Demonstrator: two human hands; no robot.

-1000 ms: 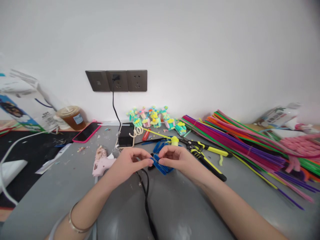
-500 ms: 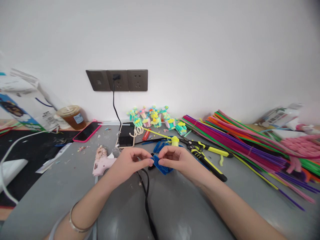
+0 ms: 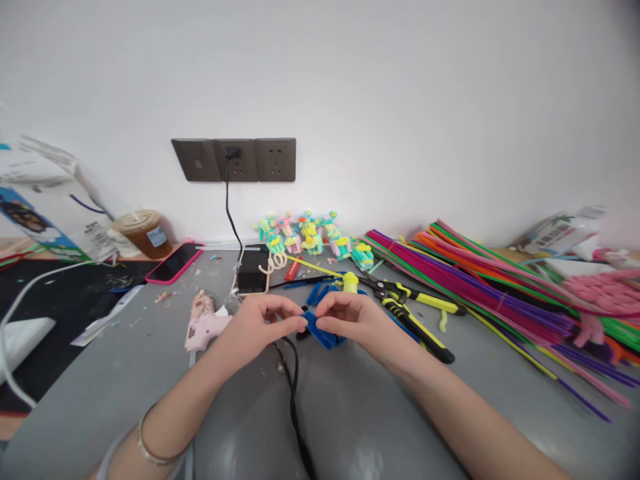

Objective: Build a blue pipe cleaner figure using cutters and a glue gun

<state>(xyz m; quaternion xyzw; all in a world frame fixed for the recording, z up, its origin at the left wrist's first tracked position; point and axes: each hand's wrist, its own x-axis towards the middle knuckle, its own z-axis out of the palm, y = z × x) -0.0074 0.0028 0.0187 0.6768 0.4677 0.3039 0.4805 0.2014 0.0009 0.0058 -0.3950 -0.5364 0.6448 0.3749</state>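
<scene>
Between my fingertips is a bent blue pipe cleaner [image 3: 312, 323], pinched from both sides. My left hand [image 3: 267, 321] closes thumb and index finger on its left end. My right hand [image 3: 350, 320] grips it from the right, with the fingers curled. More folded blue pipe cleaners [image 3: 327, 339] lie just under and behind the right fingers. Right behind that hand sits a small yellow pipe-cleaner piece [image 3: 351, 283]. Pliers with black and yellow handles [image 3: 417, 328] rest to the right of it.
A pink glue gun [image 3: 206, 327] lies left of my left hand, and black cables [image 3: 294, 400] run toward me. Small pastel pipe-cleaner figures [image 3: 310, 235] stand by the wall. Bundled coloured pipe cleaners [image 3: 480, 300] spread rightward. A phone [image 3: 175, 263] and drink cup [image 3: 146, 233] are at left.
Both hands stay almost in place, still pinching the blue pipe cleaner. Its bent part between the fingertips has shifted very slightly; nothing else has visibly moved.
</scene>
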